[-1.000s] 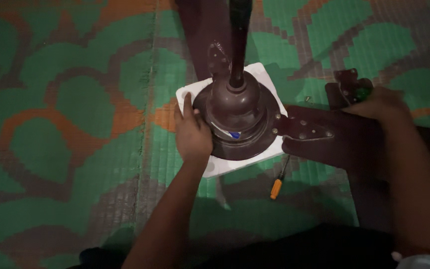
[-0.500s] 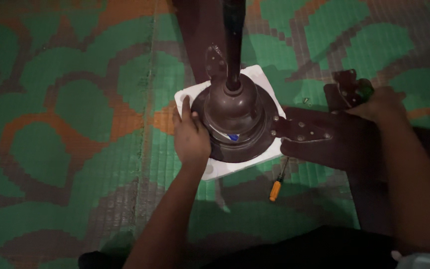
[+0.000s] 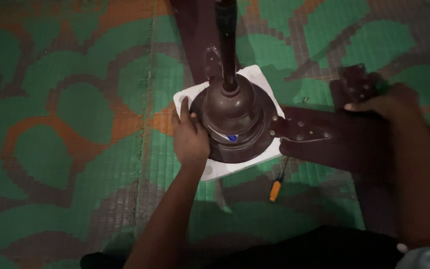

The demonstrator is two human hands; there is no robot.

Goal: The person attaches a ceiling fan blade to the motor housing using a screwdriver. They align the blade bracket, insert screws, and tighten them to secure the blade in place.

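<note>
The brown ceiling fan (image 3: 232, 122) lay on a white sheet (image 3: 235, 167) on the green patterned mat (image 3: 65, 109), its rod (image 3: 226, 45) running away to the far side. One blade (image 3: 344, 142) reached right, another (image 3: 192, 35) far. The left hand (image 3: 190, 139) was spread flat against the motor housing's left rim; the right hand (image 3: 384, 102) curled over the right blade's far edge. It looked heavy, rigid and smooth — best held by the housing, since the thin blades could bend. An orange-handled screwdriver (image 3: 276, 185) lay near.
</note>
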